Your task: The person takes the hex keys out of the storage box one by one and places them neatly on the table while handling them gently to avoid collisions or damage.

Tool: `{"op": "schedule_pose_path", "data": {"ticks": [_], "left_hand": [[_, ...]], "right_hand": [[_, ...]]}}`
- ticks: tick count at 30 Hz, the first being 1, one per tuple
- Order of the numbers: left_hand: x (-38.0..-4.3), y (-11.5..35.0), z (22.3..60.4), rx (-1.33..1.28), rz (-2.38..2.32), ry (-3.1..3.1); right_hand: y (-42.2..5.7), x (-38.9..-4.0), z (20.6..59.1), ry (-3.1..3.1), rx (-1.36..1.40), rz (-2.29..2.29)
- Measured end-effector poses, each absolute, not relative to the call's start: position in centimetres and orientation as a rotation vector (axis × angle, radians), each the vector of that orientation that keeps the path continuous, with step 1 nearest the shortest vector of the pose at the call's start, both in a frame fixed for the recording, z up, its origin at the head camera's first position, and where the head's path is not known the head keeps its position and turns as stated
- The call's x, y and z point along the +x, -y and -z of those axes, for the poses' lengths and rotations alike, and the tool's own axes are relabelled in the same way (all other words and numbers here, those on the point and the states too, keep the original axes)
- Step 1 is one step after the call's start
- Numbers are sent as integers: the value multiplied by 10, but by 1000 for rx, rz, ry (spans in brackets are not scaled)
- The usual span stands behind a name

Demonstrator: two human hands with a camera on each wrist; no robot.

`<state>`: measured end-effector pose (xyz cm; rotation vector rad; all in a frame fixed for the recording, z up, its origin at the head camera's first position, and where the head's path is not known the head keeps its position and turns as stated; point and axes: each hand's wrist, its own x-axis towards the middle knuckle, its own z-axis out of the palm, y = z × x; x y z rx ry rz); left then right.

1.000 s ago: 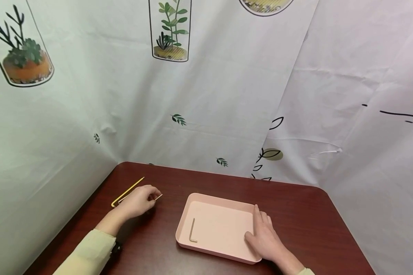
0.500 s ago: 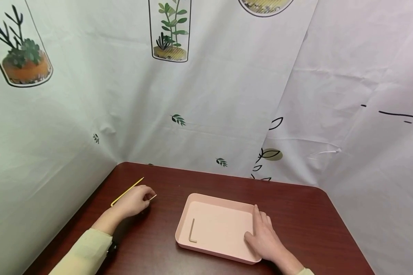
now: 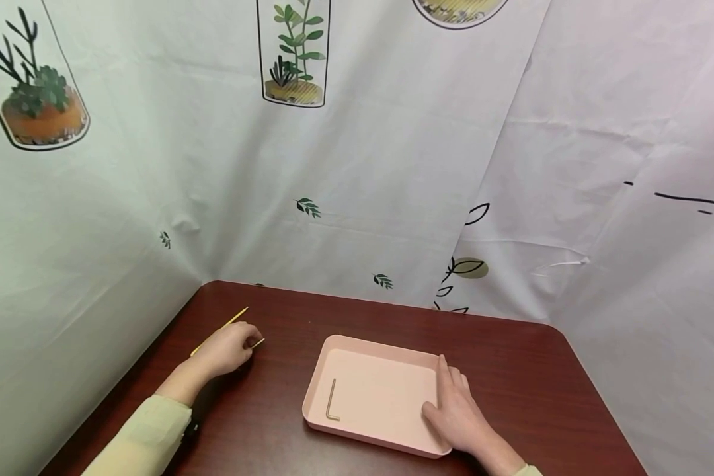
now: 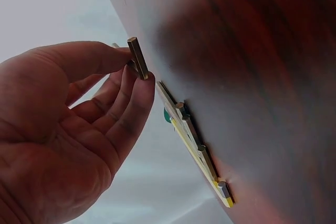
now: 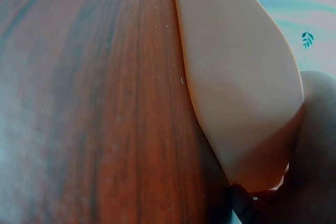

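In the head view my left hand (image 3: pixel 227 348) hovers at the left of the table, a small hex key held at its fingertips. The left wrist view shows thumb and fingers pinching this brass-coloured hex key (image 4: pixel 138 59), its short arm sticking out. Beyond it a yellow hex key (image 4: pixel 191 145) lies on the table with duller metal hex keys (image 4: pixel 209 162) close beside it. My right hand (image 3: pixel 461 416) grips the right rim of a pink tray (image 3: pixel 387 396), thumb over the inside. One bronze-toned hex key (image 3: pixel 331 402) lies inside the tray, near its left wall.
The dark red wooden table (image 3: pixel 279 416) has rounded far corners. White printed cloth (image 3: pixel 357 172) hangs right behind it and along both sides. In the right wrist view the tray's pale outer wall (image 5: pixel 236 66) rises from the wood.
My left hand has shifted slightly left with the pinched hex key, covering more of the yellow one and hiding the metal one beside it. The right hand and tray have stayed put.
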<state>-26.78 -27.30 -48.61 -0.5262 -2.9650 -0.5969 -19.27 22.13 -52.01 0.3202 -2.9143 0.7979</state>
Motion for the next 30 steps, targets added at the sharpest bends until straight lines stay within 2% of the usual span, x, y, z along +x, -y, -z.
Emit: {"op": "schedule_pose_path", "data": {"ticks": [13,30], "left_hand": [[-268,276,488,-578,485,2934],[-267,280,487,-514,399,2984]], "right_hand": [[-220,-193,520,2903,322,-790],[-221,-192,519,2911,327,-797]]}}
